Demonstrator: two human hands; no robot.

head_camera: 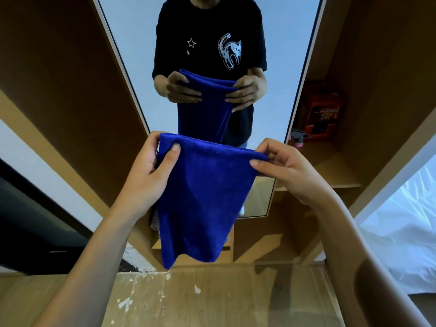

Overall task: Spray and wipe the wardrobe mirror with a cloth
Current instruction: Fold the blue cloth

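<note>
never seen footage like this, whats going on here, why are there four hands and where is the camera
There is no machine here. A person wears a wide-angle camera on the head, looking forward and down, so the two arms reaching in from the bottom are that person's own.

The left hand and the right hand each pinch a top corner of a folded blue cloth, which hangs down between them.

Straight ahead is the wardrobe mirror, a tall pane set in brown wooden panels. The second pair of hands and second cloth higher up are only the reflection, along with the person's dark T-shirt.

To the right is an open wardrobe shelf. On it stand an orange box and what looks like a spray bottle with a pink body, blurred. Below is a wooden floor with pale flecks.
</note>
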